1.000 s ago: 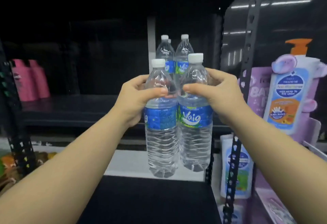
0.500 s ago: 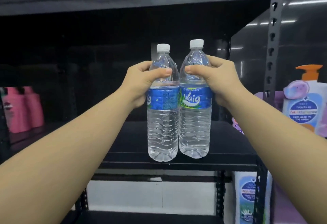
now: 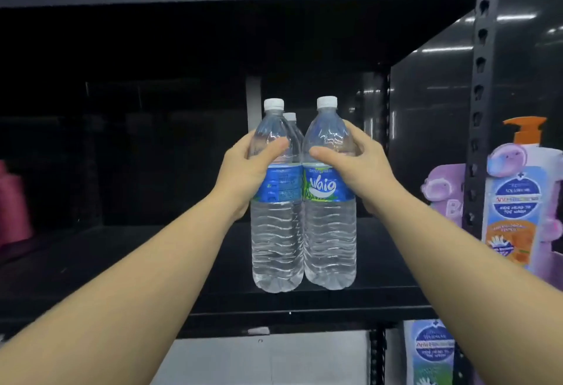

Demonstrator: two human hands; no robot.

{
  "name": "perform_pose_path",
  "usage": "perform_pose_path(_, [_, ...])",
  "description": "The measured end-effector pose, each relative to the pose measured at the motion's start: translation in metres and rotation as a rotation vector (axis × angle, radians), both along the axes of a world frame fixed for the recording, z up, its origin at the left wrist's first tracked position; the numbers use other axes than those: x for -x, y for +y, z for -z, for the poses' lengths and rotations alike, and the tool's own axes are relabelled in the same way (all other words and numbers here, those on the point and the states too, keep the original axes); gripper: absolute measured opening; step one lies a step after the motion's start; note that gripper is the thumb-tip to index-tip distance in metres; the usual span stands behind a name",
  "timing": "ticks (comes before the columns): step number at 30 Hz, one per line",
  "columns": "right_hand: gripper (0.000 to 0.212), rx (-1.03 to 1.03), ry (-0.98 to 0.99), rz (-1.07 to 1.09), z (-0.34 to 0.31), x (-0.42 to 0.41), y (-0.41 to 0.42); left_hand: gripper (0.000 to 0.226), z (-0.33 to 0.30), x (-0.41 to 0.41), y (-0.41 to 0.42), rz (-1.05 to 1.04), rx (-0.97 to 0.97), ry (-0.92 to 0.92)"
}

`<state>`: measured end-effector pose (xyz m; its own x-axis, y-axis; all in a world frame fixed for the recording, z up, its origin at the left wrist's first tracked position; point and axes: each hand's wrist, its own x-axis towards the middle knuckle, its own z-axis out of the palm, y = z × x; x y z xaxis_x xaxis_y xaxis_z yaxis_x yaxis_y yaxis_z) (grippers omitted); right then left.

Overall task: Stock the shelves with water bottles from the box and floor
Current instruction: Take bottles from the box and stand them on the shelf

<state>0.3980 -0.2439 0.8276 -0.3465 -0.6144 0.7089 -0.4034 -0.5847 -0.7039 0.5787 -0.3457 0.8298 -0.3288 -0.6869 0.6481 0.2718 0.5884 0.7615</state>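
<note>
Left hand (image 3: pixel 243 174): arm extended, fingers wrapped round left bottle (image 3: pixel 277 226) | Right hand (image 3: pixel 356 168): arm extended, gripping right bottle (image 3: pixel 330 223) | Bottles: upright, touching, at near edge of black shelf (image 3: pixel 122 263)

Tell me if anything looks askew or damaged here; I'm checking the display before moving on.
Nothing stands out. Both water bottles, left bottle and right bottle, are upright, capped and touching side by side on the black shelf, each gripped by a hand. No spill shows.

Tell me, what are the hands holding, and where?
Each holds a water bottle by its shoulder, above the label: left hand the left bottle, right hand the right bottle.
</note>
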Motion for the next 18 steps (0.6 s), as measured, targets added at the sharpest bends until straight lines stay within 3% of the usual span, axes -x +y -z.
perform_pose_path(5, [0.084,-0.001,0.111,0.031,0.042,0.011,0.008,0.071,0.052,-0.004,0.006,-0.110,0.020,-0.066])
perform_pose_path(10, [0.083,-0.177,0.033,0.136,0.111,0.018,0.014,0.088,0.116,-0.020,0.013,-0.118,0.033,-0.216])
perform_pose_path(18, [0.063,-0.291,0.049,0.119,0.146,0.017,0.022,0.073,0.135,-0.024,0.010,-0.141,0.000,-0.248])
